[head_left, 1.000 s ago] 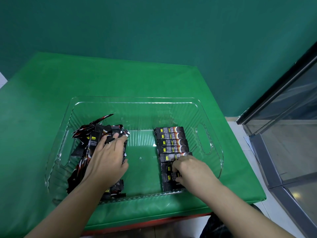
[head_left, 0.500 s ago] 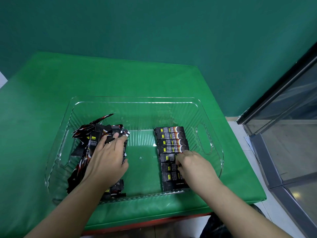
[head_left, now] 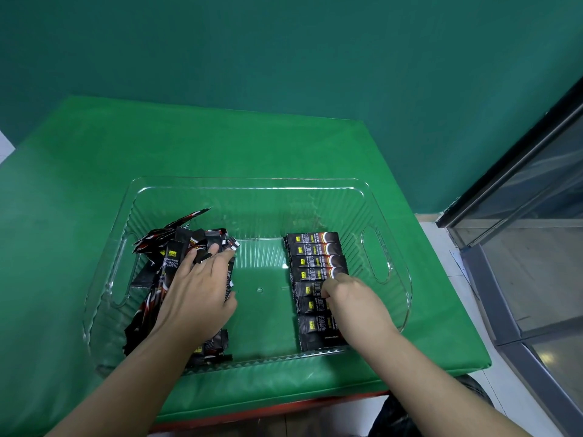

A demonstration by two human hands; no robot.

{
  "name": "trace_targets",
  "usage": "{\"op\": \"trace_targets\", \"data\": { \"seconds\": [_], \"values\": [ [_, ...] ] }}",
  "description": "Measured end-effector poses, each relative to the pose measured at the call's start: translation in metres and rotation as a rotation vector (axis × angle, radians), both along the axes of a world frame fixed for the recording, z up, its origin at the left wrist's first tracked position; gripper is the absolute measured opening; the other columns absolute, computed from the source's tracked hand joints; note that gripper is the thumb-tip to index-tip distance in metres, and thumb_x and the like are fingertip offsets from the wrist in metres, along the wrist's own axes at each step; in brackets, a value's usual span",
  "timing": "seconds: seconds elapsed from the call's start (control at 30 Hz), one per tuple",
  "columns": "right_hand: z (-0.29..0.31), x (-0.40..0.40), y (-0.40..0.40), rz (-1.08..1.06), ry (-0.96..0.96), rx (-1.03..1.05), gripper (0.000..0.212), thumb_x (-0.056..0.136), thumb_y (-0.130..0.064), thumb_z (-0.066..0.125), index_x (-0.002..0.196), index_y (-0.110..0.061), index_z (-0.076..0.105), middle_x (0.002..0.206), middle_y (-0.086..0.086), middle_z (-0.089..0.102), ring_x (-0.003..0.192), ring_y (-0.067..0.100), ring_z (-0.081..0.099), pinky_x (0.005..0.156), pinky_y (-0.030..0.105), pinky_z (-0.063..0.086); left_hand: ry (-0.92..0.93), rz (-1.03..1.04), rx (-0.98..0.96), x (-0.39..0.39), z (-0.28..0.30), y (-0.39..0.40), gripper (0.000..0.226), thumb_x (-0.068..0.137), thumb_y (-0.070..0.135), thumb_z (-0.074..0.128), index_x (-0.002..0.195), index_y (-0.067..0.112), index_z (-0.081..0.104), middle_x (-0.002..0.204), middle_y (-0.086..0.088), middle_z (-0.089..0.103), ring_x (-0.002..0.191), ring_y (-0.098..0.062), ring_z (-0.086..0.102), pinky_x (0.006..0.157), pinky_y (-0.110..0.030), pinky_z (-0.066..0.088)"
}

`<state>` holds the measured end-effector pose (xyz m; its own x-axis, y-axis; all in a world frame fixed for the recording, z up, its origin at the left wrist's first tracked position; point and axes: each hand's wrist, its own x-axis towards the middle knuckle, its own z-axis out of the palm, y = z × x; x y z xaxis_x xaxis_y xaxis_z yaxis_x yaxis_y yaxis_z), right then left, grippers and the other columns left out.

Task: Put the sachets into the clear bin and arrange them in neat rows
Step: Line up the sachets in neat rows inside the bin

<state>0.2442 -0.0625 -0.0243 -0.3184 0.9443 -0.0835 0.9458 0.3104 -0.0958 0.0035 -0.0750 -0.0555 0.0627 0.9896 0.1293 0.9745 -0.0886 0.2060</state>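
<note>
A clear bin (head_left: pixel 252 197) of ribbed, glossy plastic with oval handle cut-outs is sitting on a smooth green padded table (head_left: pixel 220 143). The left hand (head_left: pixel 197 294) is lying flat, fingers spread, pressing down on a loose heap of sachets (head_left: pixel 170 257), thin black foil sticks jumbled under and beyond it. The right hand (head_left: pixel 353 301), fingers curled, is pinching one sachet in the neat row of sachets (head_left: pixel 315 257), which is stretching flat beneath and ahead of its knuckles.
</note>
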Motion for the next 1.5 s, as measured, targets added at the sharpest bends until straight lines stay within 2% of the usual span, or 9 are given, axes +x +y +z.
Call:
{"op": "trace_targets", "data": {
  "seconds": [0.17,0.27,0.37,0.53,0.63,1.0,1.17,1.37,1.5],
  "values": [
    [-0.002,0.0,0.0,-0.003,0.041,0.016,0.028,0.08,0.007,0.059,0.1,-0.012,0.065,0.102,0.004,0.063,0.093,0.019,0.058,0.065,0.021,0.039,-0.001,0.004,-0.01,0.0,0.002,-0.001,0.067,0.085,0.026,0.06,0.143,0.007,0.034,0.128,-0.009,0.061,0.14,-0.016,0.033,0.115,-0.034,-0.001],
    [0.003,-0.009,0.001,0.053,0.189,-0.026,0.017,0.086,-0.003,0.058,0.098,-0.01,0.067,0.099,0.005,0.064,0.094,0.022,0.058,0.078,0.03,0.047,-0.004,0.006,-0.017,0.002,0.003,-0.001,0.066,0.088,0.027,0.056,0.145,0.009,0.029,0.133,-0.007,0.057,0.143,-0.014,0.026,0.115,-0.032,-0.005],
    [0.008,-0.03,0.0,0.109,0.326,-0.141,0.015,0.089,-0.012,0.06,0.102,-0.011,0.068,0.103,0.003,0.064,0.096,0.017,0.058,0.084,0.024,0.043,-0.007,0.012,-0.017,0.002,0.004,-0.001,0.066,0.09,0.027,0.055,0.146,0.01,0.026,0.138,-0.007,0.053,0.144,-0.013,0.024,0.116,-0.031,-0.005],
    [-0.005,-0.074,0.007,0.032,0.476,-0.346,0.026,0.089,-0.019,0.063,0.114,-0.014,0.065,0.106,0.002,0.068,0.092,0.015,0.06,0.084,0.02,0.043,-0.065,0.018,-0.017,0.0,0.003,-0.001,0.073,0.087,0.03,0.061,0.146,0.012,0.023,0.113,-0.007,0.067,0.132,-0.012,0.044,0.116,-0.026,-0.002],
    [-0.009,-0.093,0.019,-0.02,0.568,-0.403,0.03,0.09,-0.019,0.063,0.119,-0.012,0.061,0.11,0.003,0.067,0.097,0.016,0.06,0.088,0.023,0.045,-0.07,0.003,-0.015,-0.004,0.001,0.0,0.083,0.083,0.035,0.067,0.146,0.009,0.02,0.133,-0.006,0.057,0.114,-0.012,0.057,0.115,-0.024,-0.002],
    [-0.006,-0.132,0.058,-0.185,0.784,-0.565,0.041,0.09,-0.007,0.059,0.129,-0.009,0.047,0.091,0.006,0.059,0.078,0.017,0.053,0.071,0.028,0.044,-0.078,0.023,-0.016,-0.002,0.003,0.001,0.086,0.081,0.034,0.065,0.148,0.008,0.018,0.106,-0.004,0.068,0.116,-0.012,0.055,0.118,-0.027,0.004],
    [-0.01,-0.13,0.058,-0.229,0.862,-0.608,0.023,0.089,-0.007,0.061,0.111,-0.008,0.055,0.07,-0.004,0.047,0.058,0.005,0.043,0.055,0.014,0.036,-0.089,0.021,-0.024,-0.002,0.003,0.001,0.085,0.078,0.031,0.066,0.147,0.007,0.023,0.105,-0.004,0.068,0.117,-0.012,0.055,0.118,-0.026,0.004],
    [-0.01,-0.116,0.055,-0.237,0.868,-0.609,0.015,0.086,-0.014,0.067,0.076,-0.016,0.058,0.061,-0.006,0.049,0.052,0.005,0.042,0.047,0.015,0.033,-0.089,0.022,-0.017,-0.001,0.007,0.0,0.079,0.08,0.035,0.067,0.144,0.008,0.028,0.091,0.001,0.065,0.104,-0.013,0.06,0.116,-0.026,0.006],
    [-0.005,-0.1,0.058,-0.255,0.819,-0.459,0.024,0.09,-0.019,0.062,0.069,-0.02,0.052,0.067,-0.004,0.055,0.063,0.013,0.054,0.064,0.027,0.049,-0.066,0.022,-0.032,0.001,0.009,0.0,0.075,0.083,0.04,0.065,0.143,0.011,0.031,0.079,0.004,0.059,0.095,-0.013,0.062,0.118,-0.03,0.012]
  ]
}}
